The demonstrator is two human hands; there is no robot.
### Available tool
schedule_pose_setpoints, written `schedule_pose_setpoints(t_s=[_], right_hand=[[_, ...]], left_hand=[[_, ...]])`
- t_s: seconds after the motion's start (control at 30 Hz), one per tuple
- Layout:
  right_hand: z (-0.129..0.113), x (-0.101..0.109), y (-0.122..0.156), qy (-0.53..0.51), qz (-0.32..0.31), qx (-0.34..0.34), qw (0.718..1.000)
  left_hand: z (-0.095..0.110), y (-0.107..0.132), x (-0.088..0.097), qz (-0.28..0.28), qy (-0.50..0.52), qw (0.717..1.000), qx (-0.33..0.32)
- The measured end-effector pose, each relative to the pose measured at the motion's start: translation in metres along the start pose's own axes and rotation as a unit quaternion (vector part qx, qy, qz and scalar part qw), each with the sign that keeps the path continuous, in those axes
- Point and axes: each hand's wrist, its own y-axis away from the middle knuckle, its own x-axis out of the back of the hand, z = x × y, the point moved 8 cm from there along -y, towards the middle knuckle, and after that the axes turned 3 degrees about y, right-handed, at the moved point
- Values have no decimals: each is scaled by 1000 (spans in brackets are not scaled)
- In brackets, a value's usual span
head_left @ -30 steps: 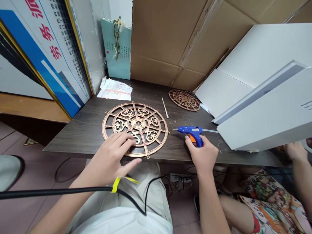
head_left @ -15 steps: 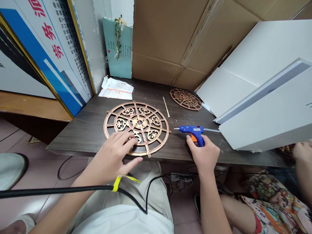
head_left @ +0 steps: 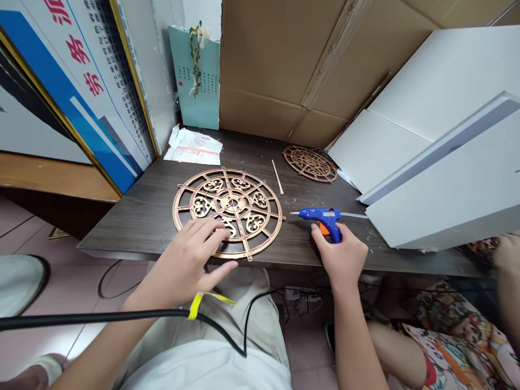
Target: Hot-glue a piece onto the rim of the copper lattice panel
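Note:
A round openwork wooden disc with rings, spokes and scroll shapes lies flat at the near edge of the dark table. Over its near left part rests my left hand, fingers slightly bent and thumb stretched away from them; the fingertips cover some of the scrollwork. To the right, my right hand is wrapped round the handle of a blue glue gun with an orange trigger. Its nozzle points left at the disc's right rim, a little apart from it. A pale glue stick sticks out of the back.
A second openwork disc, a thin pale stick and a crumpled paper lie farther back. White boards lean at right, cardboard behind. A black cable crosses in front. Another person's hand is at far right.
My hands, the disc and the glue gun hold practically the same places. The view has shifted very slightly. At far right the other person's hand has moved a little and is blurred.

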Motion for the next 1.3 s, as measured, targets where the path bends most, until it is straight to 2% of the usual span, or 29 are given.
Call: schedule_pose_setpoints(t_s=[0.67, 0.83, 0.93, 1.07, 1.3], right_hand=[[2, -2, 1, 7, 7, 5, 1000], [4, -5, -2, 2, -20, -22, 1000], [5, -7, -6, 32, -44, -43, 998], [6, -5, -11, 77, -35, -52, 995], [4, -9, -8, 181, -58, -53, 980]], left_hand=[[1, -1, -1, 8, -12, 1000, -6], [-1, -2, -1, -1, -13, 1000, -7], [-3, -2, -1, -4, -18, 1000, -15], [-5, -2, 2, 3, -44, 999, -17], [-7, 2, 2, 30, -74, 997, -6]])
